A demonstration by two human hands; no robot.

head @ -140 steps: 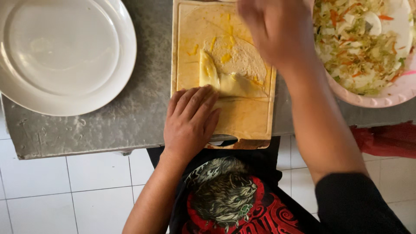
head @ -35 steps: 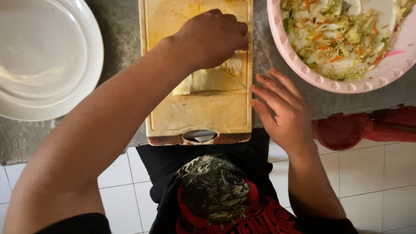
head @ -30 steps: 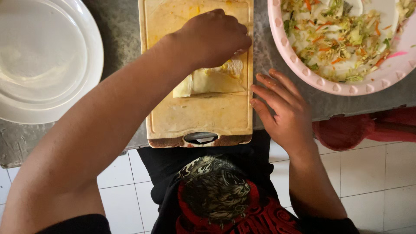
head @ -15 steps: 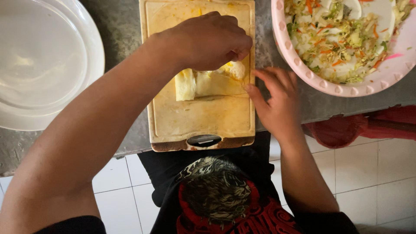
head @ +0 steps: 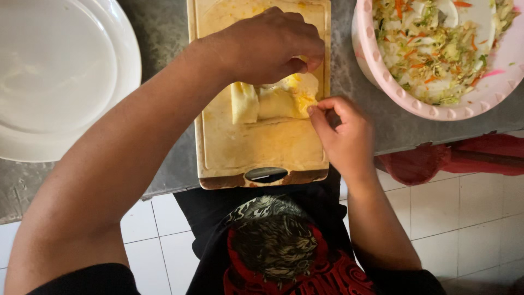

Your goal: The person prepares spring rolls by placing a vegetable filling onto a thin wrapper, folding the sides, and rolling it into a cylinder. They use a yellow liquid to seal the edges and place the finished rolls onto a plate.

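head view: both hands [head: 273, 46] [head: 341, 134] pinch wrapper [head: 275, 101] near board's [head: 256, 150] right edge.

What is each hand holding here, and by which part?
Both hold the folded wrapper: left hand pinches its top right edge, right hand its right end.

Both hands on folded yellow wrapper [head: 275, 101] atop wooden cutting board [head: 262, 147]; left hand [head: 273, 43] above, right hand [head: 344, 136] pinching edge.

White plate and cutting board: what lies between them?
In the head view, the left forearm crosses the gap between white plate and cutting board; otherwise only grey counter shows.
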